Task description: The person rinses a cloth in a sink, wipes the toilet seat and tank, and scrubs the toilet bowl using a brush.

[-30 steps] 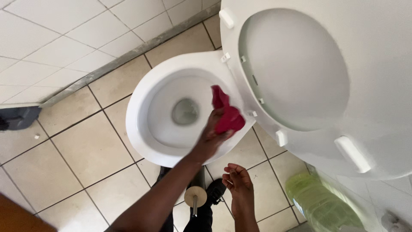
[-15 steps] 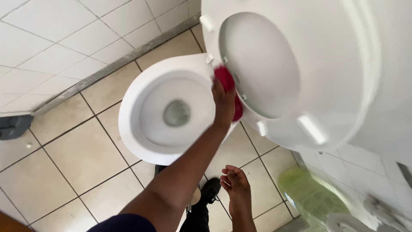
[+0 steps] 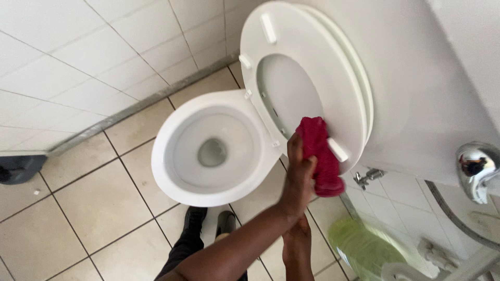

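Our left hand (image 3: pixel 298 174) has its grip closed on a crumpled crimson cloth rag (image 3: pixel 320 155), fingers wrapped round its near edge, and presses the rag against the lower rim of the raised white plastic toilet seat (image 3: pixel 312 57). The rag lies across the seat's bottom edge, just beside one of the small white rectangular bumpers (image 3: pixel 338 150) on the seat's underside, and hangs a little below it. The seat stands upright against the white lid and the pale wall behind it.

Our right hand (image 3: pixel 297 244) sits low in the view, below the left forearm and partly hidden by it; we cannot tell whether its grip is open or closed, and nothing shows in it.

To the left of the rag, the white ceramic toilet bowl (image 3: pixel 172 171) is uncovered, with a little water at the bottom. It stands on a beige tiled floor (image 3: pixel 83 208), with white wall tiles (image 3: pixel 78 67) beyond. Our black shoes (image 3: pixel 195 218) rest on the floor just under the bowl's front edge. Near the lower right sits a translucent green plastic bottle (image 3: pixel 364 247), blurred, and a shiny chrome fitting (image 3: pixel 476 169) is mounted on the wall at the right.
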